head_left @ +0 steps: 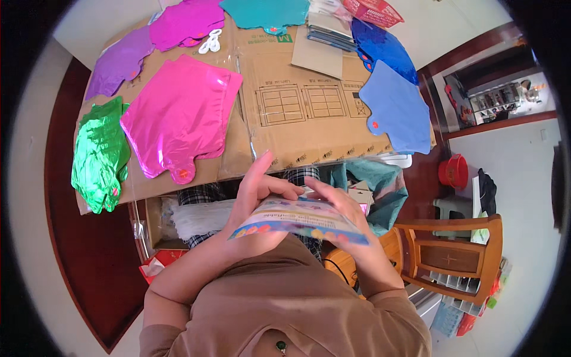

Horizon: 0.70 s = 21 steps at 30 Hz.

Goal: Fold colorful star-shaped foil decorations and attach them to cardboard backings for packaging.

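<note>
In front of my chest I hold a thin printed card (300, 220), white and blue with colourful pictures along its near edge. My left hand (253, 205) grips its left side, one finger pointing up and the others bent over the far edge. On the right side, my right hand (345, 208) is closed round the card with its fingers reaching inward. Parts of both hands are hidden by the card. Beyond them, a pink foil balloon stack (178, 113) lies flat on the cardboard-covered table (285, 134), nearest my left hand.
Flat foil balloons surround the table: green (98, 154), purple (119, 62), teal (264, 13), dark blue (386, 50) and light blue (397, 107). White ribbon (210, 41) and grey cards (318, 52) lie among them. A teal bag (386, 193) and wooden chair (452, 256) stand at right.
</note>
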{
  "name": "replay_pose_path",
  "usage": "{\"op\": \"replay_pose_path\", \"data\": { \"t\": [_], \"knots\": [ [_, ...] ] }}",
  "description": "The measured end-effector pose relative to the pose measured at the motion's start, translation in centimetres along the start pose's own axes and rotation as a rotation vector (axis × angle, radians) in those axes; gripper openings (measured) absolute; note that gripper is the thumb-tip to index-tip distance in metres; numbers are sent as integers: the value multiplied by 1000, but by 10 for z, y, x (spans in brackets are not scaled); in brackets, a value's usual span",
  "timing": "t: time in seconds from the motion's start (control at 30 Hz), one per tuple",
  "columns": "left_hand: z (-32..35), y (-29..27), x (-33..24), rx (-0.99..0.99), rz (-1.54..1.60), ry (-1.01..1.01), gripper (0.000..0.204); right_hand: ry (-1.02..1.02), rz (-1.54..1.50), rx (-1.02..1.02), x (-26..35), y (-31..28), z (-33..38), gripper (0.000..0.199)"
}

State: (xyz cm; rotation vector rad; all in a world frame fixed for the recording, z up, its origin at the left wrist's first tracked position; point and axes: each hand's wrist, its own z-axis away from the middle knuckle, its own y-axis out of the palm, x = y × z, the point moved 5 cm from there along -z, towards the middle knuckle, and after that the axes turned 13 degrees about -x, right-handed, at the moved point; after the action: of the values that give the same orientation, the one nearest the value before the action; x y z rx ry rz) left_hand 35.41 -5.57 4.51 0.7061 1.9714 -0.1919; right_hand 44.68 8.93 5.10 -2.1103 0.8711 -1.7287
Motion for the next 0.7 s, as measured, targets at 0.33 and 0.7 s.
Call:
{"op": "replay_pose_path", "data": {
  "t": [0.33, 0.7],
  "knots": [
    [31, -40, 35, -7, -200, -638, 27, 1392, -737, -132, -234, -47, 208, 28],
    [26, -94, 9, -105, -452, -478, 22, 1153, 776, 267, -452, -78, 270, 45]
  ]
}}
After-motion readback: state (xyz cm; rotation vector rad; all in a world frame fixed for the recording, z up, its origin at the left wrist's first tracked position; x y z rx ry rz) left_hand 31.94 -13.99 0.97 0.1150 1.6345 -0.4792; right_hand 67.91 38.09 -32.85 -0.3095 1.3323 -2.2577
